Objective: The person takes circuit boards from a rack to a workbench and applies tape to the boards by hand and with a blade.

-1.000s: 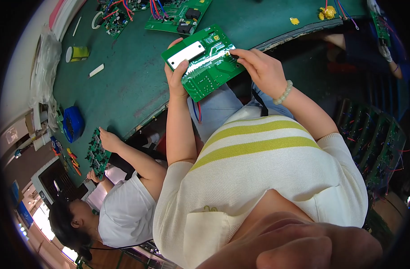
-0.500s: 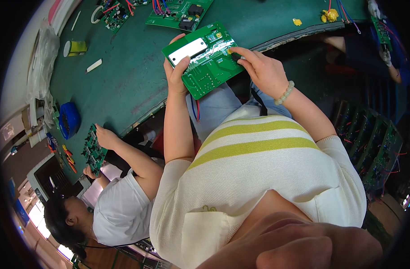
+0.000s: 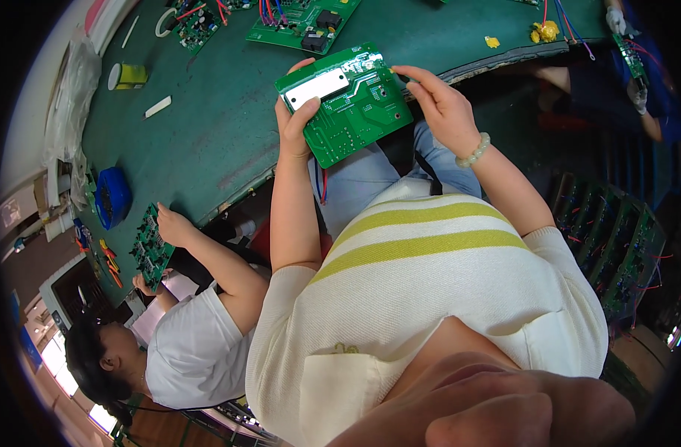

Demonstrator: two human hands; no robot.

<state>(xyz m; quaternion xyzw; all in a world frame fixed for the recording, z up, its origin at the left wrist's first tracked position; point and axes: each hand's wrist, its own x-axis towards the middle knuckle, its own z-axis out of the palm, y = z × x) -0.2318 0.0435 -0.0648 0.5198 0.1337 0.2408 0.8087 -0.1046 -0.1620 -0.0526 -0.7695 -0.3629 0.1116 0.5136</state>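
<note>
My left hand (image 3: 298, 123) grips the left side of a green circuit board (image 3: 355, 123), its thumb on the face near a white rectangular plate (image 3: 316, 89). The board is tilted above my lap, beyond the table edge, with red and blue wires hanging below it. Just off the board's upper right edge, my right hand (image 3: 443, 104) is closed in a pinch. A small yellow piece (image 3: 395, 69) shows at its fingertips, with something dark beside it that I cannot make out. Small dark-centred holes show on the board's right part.
On the green table (image 3: 206, 112) lie more circuit boards (image 3: 303, 26), a yellow clump (image 3: 544, 31), a flat yellow bit (image 3: 492, 42), a yellow-green cup (image 3: 127, 77) and a blue container (image 3: 113, 197). Co-workers hold boards at left and far right. A rack of boards (image 3: 612, 238) stands at right.
My right fingers have moved from the board's face to just past its edge, with the yellow piece at their tips. The board has shifted slightly right and turned a little.
</note>
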